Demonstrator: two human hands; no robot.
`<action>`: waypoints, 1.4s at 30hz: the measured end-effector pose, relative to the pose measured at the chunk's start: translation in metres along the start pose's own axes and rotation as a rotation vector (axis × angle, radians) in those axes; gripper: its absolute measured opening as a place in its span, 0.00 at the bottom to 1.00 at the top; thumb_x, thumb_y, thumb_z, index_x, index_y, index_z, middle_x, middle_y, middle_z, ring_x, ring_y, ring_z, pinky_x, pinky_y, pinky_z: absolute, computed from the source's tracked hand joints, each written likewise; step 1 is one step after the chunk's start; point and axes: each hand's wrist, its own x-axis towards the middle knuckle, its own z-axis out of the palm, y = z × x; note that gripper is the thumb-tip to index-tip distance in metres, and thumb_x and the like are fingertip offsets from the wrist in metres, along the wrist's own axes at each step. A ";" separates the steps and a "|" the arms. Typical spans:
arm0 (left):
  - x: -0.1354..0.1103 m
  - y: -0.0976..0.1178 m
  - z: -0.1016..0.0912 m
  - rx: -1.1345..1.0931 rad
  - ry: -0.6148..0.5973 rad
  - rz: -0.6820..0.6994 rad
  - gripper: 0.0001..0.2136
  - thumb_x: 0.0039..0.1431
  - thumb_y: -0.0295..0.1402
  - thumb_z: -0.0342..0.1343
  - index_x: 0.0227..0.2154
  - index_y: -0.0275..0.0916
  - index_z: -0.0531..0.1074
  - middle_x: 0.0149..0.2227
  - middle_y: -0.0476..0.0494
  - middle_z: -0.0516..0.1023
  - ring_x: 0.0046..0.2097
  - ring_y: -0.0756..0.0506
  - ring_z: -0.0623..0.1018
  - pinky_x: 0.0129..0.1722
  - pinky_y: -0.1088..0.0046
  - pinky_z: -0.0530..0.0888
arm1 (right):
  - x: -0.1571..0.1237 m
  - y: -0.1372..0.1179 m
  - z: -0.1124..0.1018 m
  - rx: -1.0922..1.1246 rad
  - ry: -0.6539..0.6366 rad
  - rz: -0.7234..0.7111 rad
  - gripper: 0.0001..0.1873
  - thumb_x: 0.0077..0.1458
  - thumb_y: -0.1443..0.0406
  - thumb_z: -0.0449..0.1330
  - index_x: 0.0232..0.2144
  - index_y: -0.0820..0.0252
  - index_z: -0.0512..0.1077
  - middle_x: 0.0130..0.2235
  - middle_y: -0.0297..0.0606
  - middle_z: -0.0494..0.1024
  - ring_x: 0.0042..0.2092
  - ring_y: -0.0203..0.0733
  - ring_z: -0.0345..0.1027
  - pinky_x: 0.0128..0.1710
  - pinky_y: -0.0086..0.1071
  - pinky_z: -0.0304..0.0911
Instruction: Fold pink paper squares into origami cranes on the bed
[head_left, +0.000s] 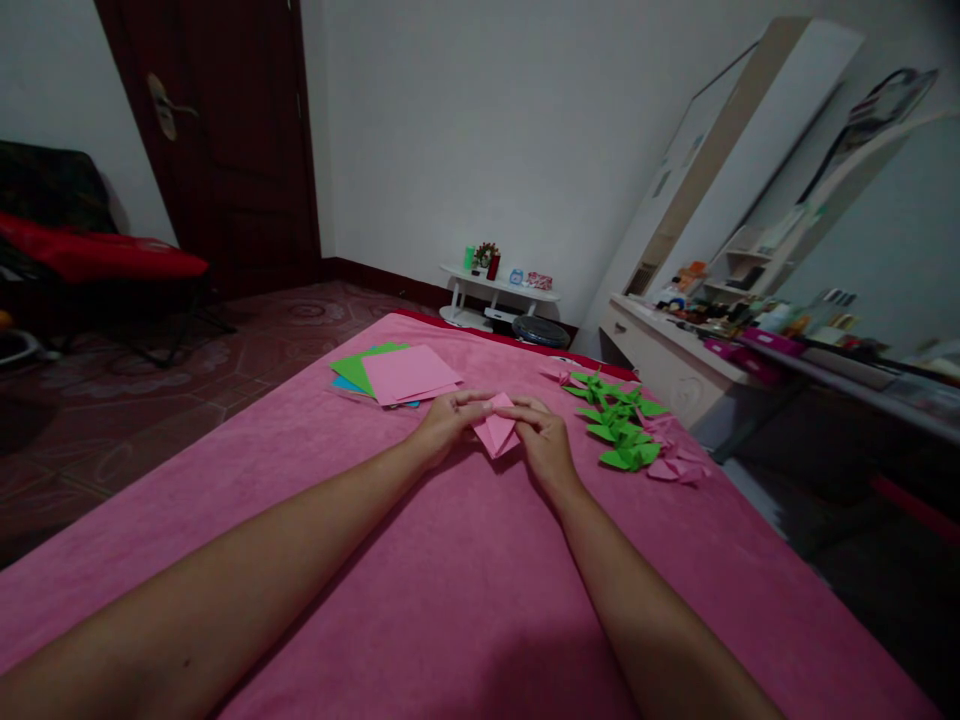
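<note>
A small pink folded origami paper (496, 436), diamond-shaped with creases toward its lower point, is held between both hands just above the pink cloth (450, 560). My left hand (448, 425) pinches its upper left edge, thumb on top. On the upper right side my right hand (541, 432) grips it with thumb and fingers. The fingertips behind the paper are partly hidden. To the left lies a stack of square paper sheets (414, 372), pink over green and blue. On the right, several green folded paper cranes (628, 448) rest beside pink folded paper cranes (679, 465).
Beyond the cloth's far edge stands a low white shelf (499, 282) with small items, near a round dark object (540, 331). A cluttered dressing table (675, 350) is along the right side. At left are a red-covered chair (97, 250) and a dark door (225, 140).
</note>
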 end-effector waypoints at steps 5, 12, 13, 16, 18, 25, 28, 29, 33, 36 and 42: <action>0.003 -0.004 -0.002 0.103 0.098 0.074 0.24 0.39 0.33 0.67 0.43 0.31 0.73 0.32 0.38 0.79 0.27 0.48 0.76 0.28 0.74 0.71 | -0.001 0.003 0.000 0.117 0.070 0.136 0.17 0.43 0.70 0.55 0.36 0.58 0.77 0.40 0.38 0.76 0.42 0.43 0.68 0.43 0.35 0.62; 0.003 -0.003 -0.001 0.190 0.147 0.138 0.23 0.40 0.34 0.67 0.42 0.29 0.73 0.32 0.38 0.80 0.28 0.49 0.76 0.30 0.74 0.71 | -0.002 0.003 0.003 0.275 0.085 0.354 0.15 0.43 0.57 0.63 0.30 0.63 0.73 0.25 0.33 0.74 0.25 0.36 0.64 0.25 0.27 0.58; 0.004 -0.004 -0.001 0.208 0.137 0.146 0.23 0.41 0.34 0.66 0.42 0.29 0.73 0.32 0.39 0.80 0.28 0.49 0.76 0.30 0.75 0.71 | -0.002 0.003 0.003 0.264 0.075 0.348 0.15 0.42 0.57 0.64 0.28 0.63 0.73 0.24 0.33 0.74 0.25 0.35 0.63 0.25 0.27 0.57; 0.005 -0.007 -0.002 0.220 0.095 0.161 0.21 0.42 0.34 0.65 0.41 0.30 0.73 0.32 0.39 0.80 0.29 0.49 0.76 0.30 0.75 0.71 | -0.002 0.004 0.003 0.235 0.090 0.324 0.13 0.41 0.58 0.65 0.23 0.63 0.73 0.22 0.31 0.72 0.24 0.34 0.61 0.25 0.27 0.55; 0.005 -0.008 -0.002 0.203 0.087 0.155 0.20 0.42 0.33 0.66 0.39 0.31 0.74 0.32 0.40 0.79 0.29 0.49 0.76 0.30 0.75 0.71 | -0.002 0.006 0.002 0.216 0.110 0.307 0.12 0.41 0.59 0.65 0.21 0.63 0.72 0.21 0.30 0.71 0.24 0.33 0.60 0.25 0.27 0.53; 0.000 0.000 0.000 0.251 0.132 0.047 0.12 0.40 0.36 0.65 0.24 0.31 0.74 0.20 0.48 0.73 0.20 0.53 0.68 0.21 0.78 0.62 | -0.001 0.012 0.002 0.160 0.149 0.261 0.09 0.42 0.62 0.63 0.20 0.63 0.73 0.20 0.30 0.69 0.23 0.33 0.58 0.25 0.27 0.52; -0.001 0.003 0.001 0.303 0.153 0.100 0.11 0.40 0.35 0.64 0.21 0.31 0.73 0.18 0.49 0.70 0.19 0.54 0.65 0.21 0.78 0.59 | -0.002 0.011 0.003 0.141 0.158 0.244 0.07 0.41 0.63 0.63 0.19 0.63 0.73 0.20 0.30 0.69 0.23 0.33 0.58 0.25 0.27 0.53; -0.001 0.004 0.002 0.322 0.159 0.133 0.10 0.40 0.35 0.63 0.20 0.31 0.73 0.18 0.49 0.70 0.20 0.54 0.64 0.21 0.78 0.59 | -0.002 0.011 0.003 0.136 0.161 0.239 0.07 0.41 0.64 0.63 0.19 0.63 0.73 0.20 0.30 0.69 0.24 0.33 0.58 0.25 0.27 0.53; -0.001 0.005 0.002 0.358 0.151 0.199 0.10 0.41 0.34 0.62 0.18 0.31 0.72 0.17 0.50 0.69 0.20 0.55 0.63 0.22 0.78 0.57 | -0.004 0.011 0.005 0.129 0.176 0.226 0.07 0.42 0.64 0.63 0.20 0.63 0.74 0.21 0.30 0.70 0.24 0.34 0.59 0.27 0.27 0.54; -0.001 0.004 0.003 0.345 0.138 0.198 0.10 0.42 0.35 0.61 0.18 0.31 0.72 0.17 0.50 0.68 0.20 0.55 0.63 0.22 0.78 0.57 | -0.004 0.011 0.006 0.136 0.192 0.235 0.08 0.42 0.63 0.62 0.21 0.63 0.74 0.21 0.30 0.70 0.24 0.33 0.58 0.26 0.27 0.53; 0.002 0.001 0.001 0.345 0.166 0.207 0.10 0.43 0.34 0.60 0.17 0.32 0.70 0.16 0.52 0.66 0.19 0.55 0.62 0.21 0.78 0.56 | -0.003 0.006 0.007 0.151 0.156 0.272 0.08 0.41 0.63 0.62 0.19 0.64 0.73 0.19 0.29 0.68 0.23 0.32 0.56 0.24 0.27 0.52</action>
